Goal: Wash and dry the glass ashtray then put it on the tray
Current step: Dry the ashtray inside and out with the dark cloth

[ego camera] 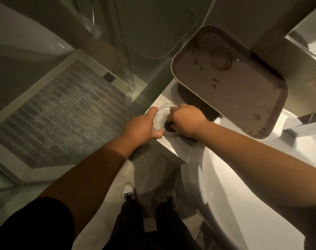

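Note:
The round clear glass ashtray rests at the left end of the white counter, just below the brown tray. My left hand grips its left rim, thumb at the far edge and fingers at the near edge. My right hand is closed over a dark cloth pressed against the ashtray's right side. The tray lies tilted across the counter, its brown floor spotted with wet marks and a ring stain.
A white basin takes up the lower right, with a chrome faucet at its far right. A glass shower partition and a grey textured mat lie to the left. My shoes stand on pale floor tiles below.

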The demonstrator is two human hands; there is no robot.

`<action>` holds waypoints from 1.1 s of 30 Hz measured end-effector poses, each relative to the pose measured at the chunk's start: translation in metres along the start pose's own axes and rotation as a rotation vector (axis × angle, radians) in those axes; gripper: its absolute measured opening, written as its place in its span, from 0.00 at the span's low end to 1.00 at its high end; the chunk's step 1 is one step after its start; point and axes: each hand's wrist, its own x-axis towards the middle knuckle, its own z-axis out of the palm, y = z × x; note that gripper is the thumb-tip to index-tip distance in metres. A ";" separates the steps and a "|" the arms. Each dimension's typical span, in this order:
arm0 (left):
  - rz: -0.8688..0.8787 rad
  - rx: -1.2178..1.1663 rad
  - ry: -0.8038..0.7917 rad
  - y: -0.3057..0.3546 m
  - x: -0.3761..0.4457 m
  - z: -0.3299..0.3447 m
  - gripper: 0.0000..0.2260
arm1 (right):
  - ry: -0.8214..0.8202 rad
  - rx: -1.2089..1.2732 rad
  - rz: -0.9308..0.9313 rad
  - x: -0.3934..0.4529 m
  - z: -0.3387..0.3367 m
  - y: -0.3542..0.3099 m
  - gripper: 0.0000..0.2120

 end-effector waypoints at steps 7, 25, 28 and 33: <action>0.027 -0.017 0.034 0.000 -0.002 0.001 0.31 | 0.106 0.125 0.120 0.015 -0.005 -0.014 0.12; -0.031 0.019 0.002 0.000 -0.002 0.002 0.30 | 0.043 0.019 0.177 0.017 -0.013 -0.010 0.10; -0.028 0.023 -0.009 -0.001 -0.002 0.003 0.31 | -0.018 -0.084 0.119 0.002 -0.005 -0.007 0.12; -0.019 0.024 -0.011 -0.002 -0.001 0.003 0.30 | -0.004 0.092 0.056 0.005 0.000 -0.016 0.13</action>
